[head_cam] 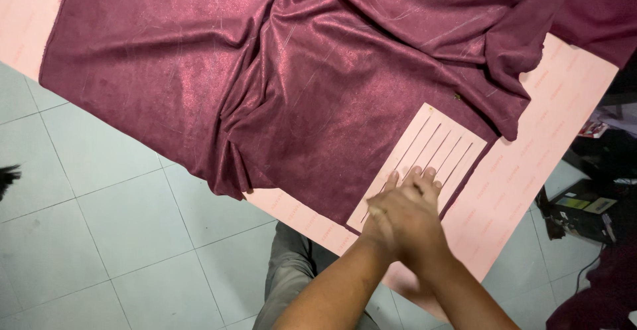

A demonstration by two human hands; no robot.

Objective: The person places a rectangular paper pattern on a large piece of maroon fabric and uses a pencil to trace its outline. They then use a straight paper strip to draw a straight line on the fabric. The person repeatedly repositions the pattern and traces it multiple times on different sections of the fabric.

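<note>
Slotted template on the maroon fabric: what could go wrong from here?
1. The template is pinned only at its near end, under the stacked left hand and right hand; the far end could pivot and skew the slots.
2. The fabric is wrinkled beside the template; pressure might drag folds under it.
3. The fabric's corner hangs past the table edge on the floor side, so its weight may creep the cloth.
</note>
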